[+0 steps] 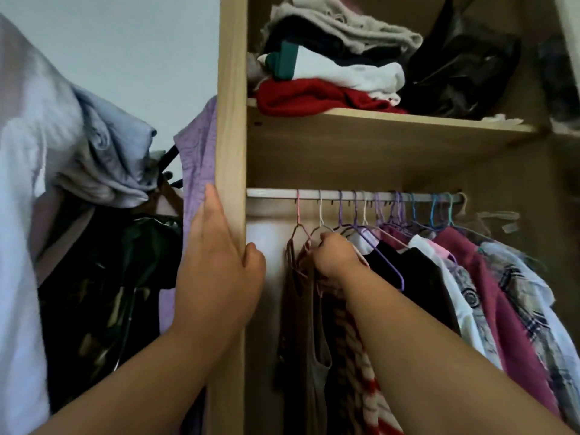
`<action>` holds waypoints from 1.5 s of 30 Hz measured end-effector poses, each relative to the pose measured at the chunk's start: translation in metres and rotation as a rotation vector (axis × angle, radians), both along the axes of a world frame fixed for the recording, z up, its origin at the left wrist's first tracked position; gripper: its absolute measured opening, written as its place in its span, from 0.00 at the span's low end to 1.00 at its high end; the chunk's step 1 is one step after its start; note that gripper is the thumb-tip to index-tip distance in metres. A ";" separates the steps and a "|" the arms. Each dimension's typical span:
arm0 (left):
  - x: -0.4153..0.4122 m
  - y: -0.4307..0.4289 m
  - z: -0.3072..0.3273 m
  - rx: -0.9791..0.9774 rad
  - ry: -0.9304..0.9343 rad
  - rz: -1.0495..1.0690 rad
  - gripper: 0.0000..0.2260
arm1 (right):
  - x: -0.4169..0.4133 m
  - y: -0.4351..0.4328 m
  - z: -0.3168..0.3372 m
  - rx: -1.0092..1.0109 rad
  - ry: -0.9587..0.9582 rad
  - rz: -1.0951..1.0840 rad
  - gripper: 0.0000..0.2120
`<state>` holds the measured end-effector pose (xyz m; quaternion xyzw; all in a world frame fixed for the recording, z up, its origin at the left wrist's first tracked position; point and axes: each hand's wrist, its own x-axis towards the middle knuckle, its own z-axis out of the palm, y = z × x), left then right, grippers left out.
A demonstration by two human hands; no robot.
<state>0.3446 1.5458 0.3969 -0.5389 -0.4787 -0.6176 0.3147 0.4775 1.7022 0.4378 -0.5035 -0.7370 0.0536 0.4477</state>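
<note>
Right hand [337, 257] grips the white hanger [320, 215] hanging just above it.

In the upper part of the frame, a wooden shelf [392, 119] carries a pile [339, 42] of folded clothes, a red cloth [307, 97] lowest, and a black bag [464, 64] at its right. Below it, a rail [270, 193] carries hangers [354, 211].
</note>
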 end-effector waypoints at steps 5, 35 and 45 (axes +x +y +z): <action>0.002 0.001 -0.001 0.036 0.004 0.047 0.39 | 0.002 0.019 0.010 -0.061 0.018 -0.075 0.11; 0.100 0.022 -0.105 -0.376 0.387 -0.438 0.35 | 0.223 -0.236 -0.119 -0.054 0.113 -0.024 0.08; 0.118 0.022 -0.242 -0.626 0.397 -1.020 0.22 | 0.174 -0.440 -0.213 -0.256 0.206 -0.576 0.07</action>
